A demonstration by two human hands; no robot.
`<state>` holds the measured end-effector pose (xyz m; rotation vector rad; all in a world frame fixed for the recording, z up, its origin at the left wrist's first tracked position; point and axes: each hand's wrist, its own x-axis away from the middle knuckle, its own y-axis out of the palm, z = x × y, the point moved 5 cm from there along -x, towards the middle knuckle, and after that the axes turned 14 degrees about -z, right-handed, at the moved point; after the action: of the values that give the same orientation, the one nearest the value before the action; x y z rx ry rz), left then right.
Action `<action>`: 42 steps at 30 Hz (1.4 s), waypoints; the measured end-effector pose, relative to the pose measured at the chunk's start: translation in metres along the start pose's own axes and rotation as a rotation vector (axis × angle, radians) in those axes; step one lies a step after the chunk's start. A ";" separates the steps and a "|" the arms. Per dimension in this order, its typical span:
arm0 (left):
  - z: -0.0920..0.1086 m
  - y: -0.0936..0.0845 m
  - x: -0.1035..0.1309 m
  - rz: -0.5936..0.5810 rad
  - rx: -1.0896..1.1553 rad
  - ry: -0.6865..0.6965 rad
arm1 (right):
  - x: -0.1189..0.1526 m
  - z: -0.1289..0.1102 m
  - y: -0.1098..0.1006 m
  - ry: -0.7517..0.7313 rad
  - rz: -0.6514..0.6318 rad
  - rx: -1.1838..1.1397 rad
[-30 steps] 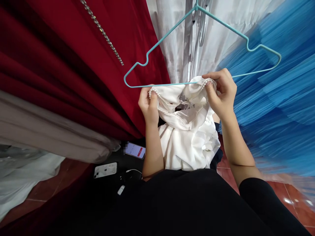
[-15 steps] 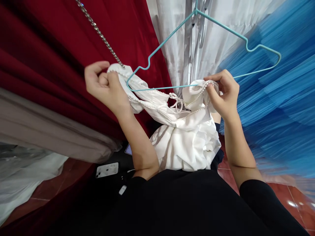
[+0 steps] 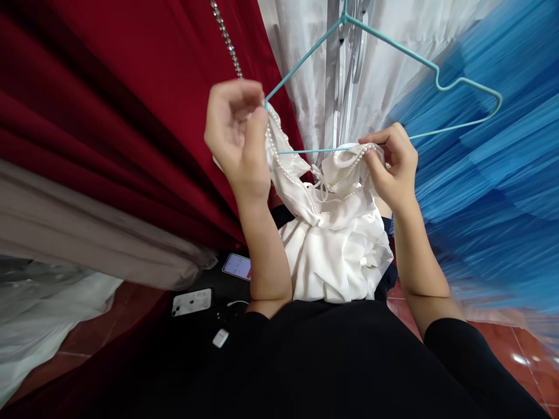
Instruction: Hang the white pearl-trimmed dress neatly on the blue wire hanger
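Note:
A white dress [image 3: 332, 250] with pearl-bead trim and a small tied bow spreads across my lap. Its two straps are raised toward a light-blue hanger [image 3: 393, 43]. My left hand [image 3: 240, 134] is closed on the left strap, at the hanger's left end, which the fingers partly hide. At the right, my right hand [image 3: 391, 166] pinches the other strap between thumb and fingers, against the hanger's bottom bar. The hanger's right end sticks out bare past that hand. A rhinestone chain [image 3: 226, 38] runs down behind my left hand, where its lower end is hidden.
Red curtain cloth [image 3: 144, 87] hangs at left, blue tulle [image 3: 502, 192] at right, white drapery [image 3: 301, 64] and a metal stand behind the hanger. Two phones, one a white-backed phone [image 3: 191, 302], and a small white case [image 3: 220, 337] lie on a dark surface at lower left.
My left hand has moved right and slightly up with the left strap, reaching the hanger's left end. The chain has shifted right. My right hand stays nearly in place.

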<state>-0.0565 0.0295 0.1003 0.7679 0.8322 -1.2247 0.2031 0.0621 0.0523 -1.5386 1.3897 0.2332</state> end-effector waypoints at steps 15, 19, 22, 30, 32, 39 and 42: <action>-0.052 0.055 0.070 -0.057 0.706 -0.561 | 0.011 -0.015 0.007 -0.052 0.071 0.000; -0.042 0.045 0.069 -0.075 0.761 -0.538 | 0.028 -0.012 -0.018 -0.072 0.340 -0.011; -0.039 0.035 0.065 -0.087 0.743 -0.539 | 0.043 0.008 -0.055 -0.013 0.610 0.046; -0.033 0.029 0.062 -0.095 0.641 -0.556 | 0.014 0.021 -0.130 0.009 0.734 0.069; -0.032 0.029 0.062 -0.099 0.576 -0.567 | -0.007 0.010 -0.130 -0.005 0.675 0.043; -0.032 0.029 0.064 -0.111 0.435 -0.599 | -0.074 -0.023 -0.092 0.029 0.243 0.070; -0.033 0.031 0.064 -0.125 0.447 -0.581 | -0.082 -0.031 -0.083 0.122 0.203 -0.134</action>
<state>-0.0213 0.0322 0.0301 0.6599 0.1280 -1.6655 0.2318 0.0769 0.1687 -1.5421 1.6578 0.3681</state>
